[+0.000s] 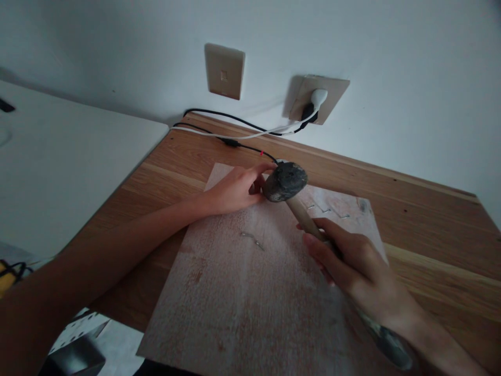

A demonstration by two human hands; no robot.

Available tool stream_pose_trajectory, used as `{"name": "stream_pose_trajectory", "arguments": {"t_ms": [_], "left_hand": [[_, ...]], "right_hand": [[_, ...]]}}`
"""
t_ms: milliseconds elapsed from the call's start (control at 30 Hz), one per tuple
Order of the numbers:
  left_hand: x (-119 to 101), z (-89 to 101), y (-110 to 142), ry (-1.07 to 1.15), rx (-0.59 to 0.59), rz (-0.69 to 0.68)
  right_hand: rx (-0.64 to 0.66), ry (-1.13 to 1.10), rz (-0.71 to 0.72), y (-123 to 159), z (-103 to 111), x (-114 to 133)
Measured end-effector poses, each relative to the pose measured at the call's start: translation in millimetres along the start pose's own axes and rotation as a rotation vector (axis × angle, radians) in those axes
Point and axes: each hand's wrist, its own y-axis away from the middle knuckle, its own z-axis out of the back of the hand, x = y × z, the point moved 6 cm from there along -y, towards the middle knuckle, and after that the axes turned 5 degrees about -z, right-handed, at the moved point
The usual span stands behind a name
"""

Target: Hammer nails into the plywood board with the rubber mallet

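My right hand [346,258] grips the wooden handle of a hammer [285,181], whose dark metal head hovers over the far left part of a pale wooden board [242,292]. My left hand [237,188] rests on the board just left of the hammer head, fingers pinched together beside it; whatever they pinch is hidden by the head. A bent nail [252,239] lies on the board between my arms. More small nails [326,210] lie near the board's far right corner.
The board lies on a brown wooden table [430,219] against a white wall. Black and white cables [235,134] run from a wall socket [315,99] across the table's far edge. A blank wall plate [224,70] sits left of it. A white surface [58,156] adjoins on the left.
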Motion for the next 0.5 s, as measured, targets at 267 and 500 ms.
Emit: {"name": "stream_pose_trajectory", "arguments": {"t_ms": [267, 500], "left_hand": [[0.1, -0.4, 0.4, 0.023, -0.005, -0.005], [-0.2, -0.3, -0.5, 0.009, -0.011, -0.001]], "right_hand": [[0.003, -0.033, -0.032, 5.4, 3.3, 5.9], [-0.005, 0.000, -0.014, 5.4, 6.4, 3.4]]}}
